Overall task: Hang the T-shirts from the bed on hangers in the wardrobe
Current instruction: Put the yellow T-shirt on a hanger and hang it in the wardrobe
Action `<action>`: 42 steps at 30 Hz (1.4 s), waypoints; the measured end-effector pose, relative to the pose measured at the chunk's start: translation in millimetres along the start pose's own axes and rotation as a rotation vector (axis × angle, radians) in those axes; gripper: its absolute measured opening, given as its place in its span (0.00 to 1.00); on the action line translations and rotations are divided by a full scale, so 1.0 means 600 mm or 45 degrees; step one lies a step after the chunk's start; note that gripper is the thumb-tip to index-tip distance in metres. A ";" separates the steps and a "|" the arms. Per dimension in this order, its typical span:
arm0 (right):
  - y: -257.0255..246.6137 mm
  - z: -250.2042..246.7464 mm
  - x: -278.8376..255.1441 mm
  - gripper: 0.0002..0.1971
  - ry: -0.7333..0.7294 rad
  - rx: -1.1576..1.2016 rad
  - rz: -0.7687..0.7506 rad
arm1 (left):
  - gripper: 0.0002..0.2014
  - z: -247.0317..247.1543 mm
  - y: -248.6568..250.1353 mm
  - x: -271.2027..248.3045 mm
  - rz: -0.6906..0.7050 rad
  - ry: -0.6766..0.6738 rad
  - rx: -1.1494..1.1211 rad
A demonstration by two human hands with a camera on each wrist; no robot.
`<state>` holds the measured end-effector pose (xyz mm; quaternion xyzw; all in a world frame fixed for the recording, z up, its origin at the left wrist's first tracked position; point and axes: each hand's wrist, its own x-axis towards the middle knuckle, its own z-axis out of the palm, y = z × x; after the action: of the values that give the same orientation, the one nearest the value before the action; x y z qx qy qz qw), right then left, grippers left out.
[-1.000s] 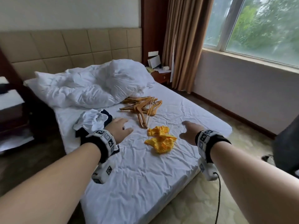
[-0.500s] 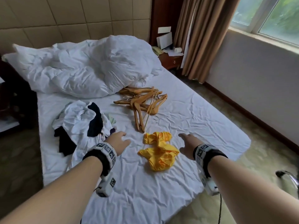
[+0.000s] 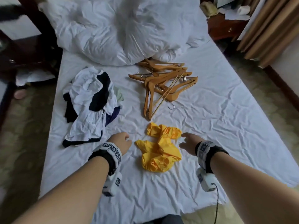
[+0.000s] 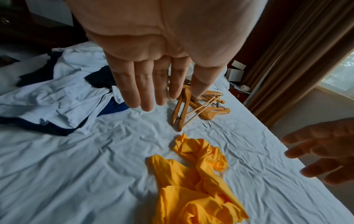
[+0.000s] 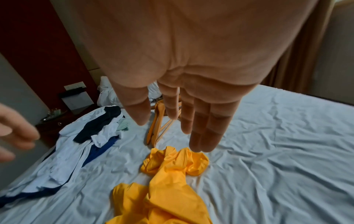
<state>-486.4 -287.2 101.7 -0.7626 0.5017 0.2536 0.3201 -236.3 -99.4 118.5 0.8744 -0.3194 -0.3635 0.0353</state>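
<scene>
Both my hands have dropped closer: left hand [image 3: 120, 142] at nine o'clock, right hand [image 3: 191, 143] at three o'clock of the yellow T-shirt [image 3: 159, 153], fingers spread, touching nothing.

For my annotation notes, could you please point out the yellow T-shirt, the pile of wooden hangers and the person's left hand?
yellow T-shirt [image 3: 159, 151], head view, on the bunched middle of the cloth.
wooden hangers [image 3: 163, 80], head view, on the overlapping shoulders mid-pile.
left hand [image 3: 120, 142], head view, on the back of the hand.
</scene>
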 end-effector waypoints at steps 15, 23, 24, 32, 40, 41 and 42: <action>0.086 0.142 0.101 0.27 -0.272 0.005 0.031 | 0.10 0.212 -0.015 0.016 -0.466 -0.180 -0.816; 0.107 0.185 0.134 0.31 -0.198 0.121 0.160 | 0.08 0.329 -0.049 0.042 -0.904 -0.230 -1.414; 0.105 0.187 0.138 0.32 -0.167 0.155 0.184 | 0.12 0.330 -0.051 0.049 -0.929 -0.234 -1.451; 0.104 0.200 0.166 0.35 -0.149 0.278 0.265 | 0.05 0.311 -0.041 0.137 -0.942 -0.323 -1.393; 0.093 0.219 0.196 0.28 -0.202 0.188 0.290 | 0.17 0.331 -0.061 0.194 -0.812 -0.447 -1.170; 0.091 0.222 0.200 0.27 -0.211 0.177 0.282 | 0.18 0.335 -0.067 0.199 -0.781 -0.480 -1.109; 0.088 0.225 0.204 0.26 -0.219 0.163 0.272 | 0.18 0.346 -0.080 0.207 -0.774 -0.496 -1.091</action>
<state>-499.2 -276.3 -87.2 -0.6584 0.5657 0.3181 0.3813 -281.3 -98.6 -123.9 0.7512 0.1228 -0.6096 0.2213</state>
